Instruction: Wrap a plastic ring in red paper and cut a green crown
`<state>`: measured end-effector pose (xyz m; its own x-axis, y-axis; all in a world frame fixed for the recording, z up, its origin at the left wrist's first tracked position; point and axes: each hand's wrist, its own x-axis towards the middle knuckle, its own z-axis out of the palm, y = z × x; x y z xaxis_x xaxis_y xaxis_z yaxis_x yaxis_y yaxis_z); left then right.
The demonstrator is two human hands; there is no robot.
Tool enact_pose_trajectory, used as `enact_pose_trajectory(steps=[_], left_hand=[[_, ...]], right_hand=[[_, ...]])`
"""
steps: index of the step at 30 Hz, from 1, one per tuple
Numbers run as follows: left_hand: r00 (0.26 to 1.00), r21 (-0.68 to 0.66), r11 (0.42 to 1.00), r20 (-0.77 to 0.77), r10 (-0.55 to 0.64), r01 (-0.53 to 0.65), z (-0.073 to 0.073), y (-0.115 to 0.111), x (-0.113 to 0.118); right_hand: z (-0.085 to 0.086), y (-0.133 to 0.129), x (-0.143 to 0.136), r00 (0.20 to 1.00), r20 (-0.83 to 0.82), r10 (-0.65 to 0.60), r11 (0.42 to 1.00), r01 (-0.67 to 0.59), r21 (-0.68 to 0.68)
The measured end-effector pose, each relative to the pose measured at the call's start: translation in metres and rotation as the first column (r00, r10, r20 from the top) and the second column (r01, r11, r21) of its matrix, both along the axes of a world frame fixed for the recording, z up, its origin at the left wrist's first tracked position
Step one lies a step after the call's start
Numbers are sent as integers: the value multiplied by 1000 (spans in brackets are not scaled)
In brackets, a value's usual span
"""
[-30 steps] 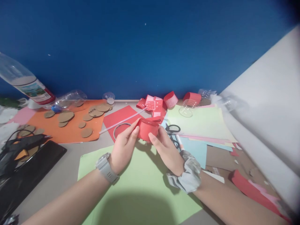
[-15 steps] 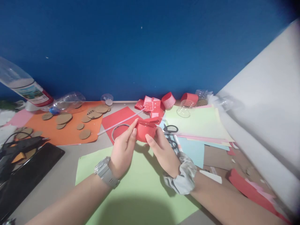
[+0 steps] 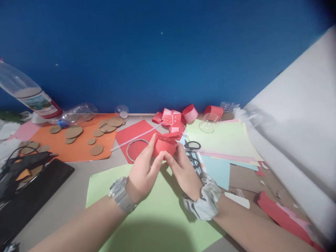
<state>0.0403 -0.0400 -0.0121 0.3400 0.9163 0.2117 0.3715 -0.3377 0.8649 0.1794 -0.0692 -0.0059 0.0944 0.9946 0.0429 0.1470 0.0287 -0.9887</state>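
A small red cup-like piece [image 3: 166, 144] is held between both hands above the near green sheet [image 3: 147, 224]. My left hand [image 3: 144, 171] grips it from the left, its thumb on the near side. From the right, my right hand [image 3: 183, 171] holds the same piece, with its thumb close to the left thumb. The far fingers are partly hidden behind the piece. Just left of the hands lies a tape ring [image 3: 129, 154] on red paper [image 3: 133, 134]. Black-handled scissors [image 3: 193, 145] lie right of the piece.
Cardboard discs [image 3: 74, 132] lie on orange paper [image 3: 57, 150] at the left, near a large bottle [image 3: 39, 101], a glue gun [image 3: 26, 167] and a black phone-like slab [image 3: 39, 196]. Red rings [image 3: 190, 113] and pastel sheets [image 3: 225, 140] stand or lie behind and right.
My left thumb has moved down and right across the near side of the red piece, towards the right thumb. The view has shifted slightly.
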Motion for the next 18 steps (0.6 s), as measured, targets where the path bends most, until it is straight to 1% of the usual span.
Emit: enact_pose_trajectory(steps=[2,6,9,12,14,16,18], left_hand=[[999,-1,999,-23,-41,41,-2,-1,0],[990,17,990,-8,-139,139,-3,-1,-1],[985,30,985,-15,-171,171,-3,-1,-3],[978,73,975,-36,-207,209,-4,0,-5],[972,104,966,-32,-233,235,-3,-1,-6],[963,124,956,4,-270,267,-2,-1,-7],[941,147,940,96,-324,308,0,-2,-7]], right_hand=[[-1,1,1,1000,-14,1,1000,-1,8],[0,3,3,999,-41,-1,1000,2,22],[2,2,3,999,-36,-4,1000,5,27],[5,0,3,999,-46,-9,999,12,51],[5,0,3,997,-73,3,999,0,34],[3,1,4,992,-129,9,1000,-10,-6],[2,2,4,976,-217,16,999,-25,-40]])
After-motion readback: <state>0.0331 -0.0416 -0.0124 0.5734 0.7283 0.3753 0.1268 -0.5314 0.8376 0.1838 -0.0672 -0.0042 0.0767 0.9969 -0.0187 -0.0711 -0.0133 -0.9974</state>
